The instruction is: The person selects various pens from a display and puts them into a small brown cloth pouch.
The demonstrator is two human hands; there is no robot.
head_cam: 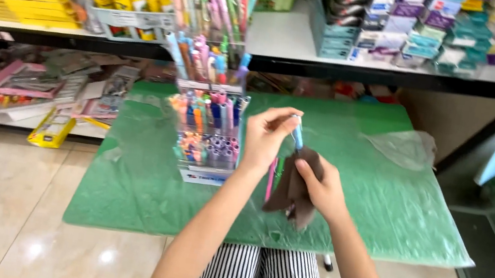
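- My left hand (266, 137) is up over the desk (382, 207), its grip pinched around the top of a light blue pen (298, 135), which stands nearly upright between my two hands.
- My right hand (322, 187) has its grip clenched on a dark brown cloth (292, 192); the cloth wraps the lower part of the pen and hangs down in folds toward the desk.
- Just below the cloth I see a pink pen (270, 179) and a green one beside it, lying on the desk, partly hidden by the cloth.
- The desk is covered by a green mat under a clear plastic sheet.
- To the left of my left hand stands a clear tiered pen stand (209, 133), packed with upright pens in pink, blue, orange and purple.
- A crumpled clear plastic bag (405, 147) lies on the far right part of the desk, well apart from both hands.
- Behind the desk run shelves (289, 40) stacked with boxes and stationery.
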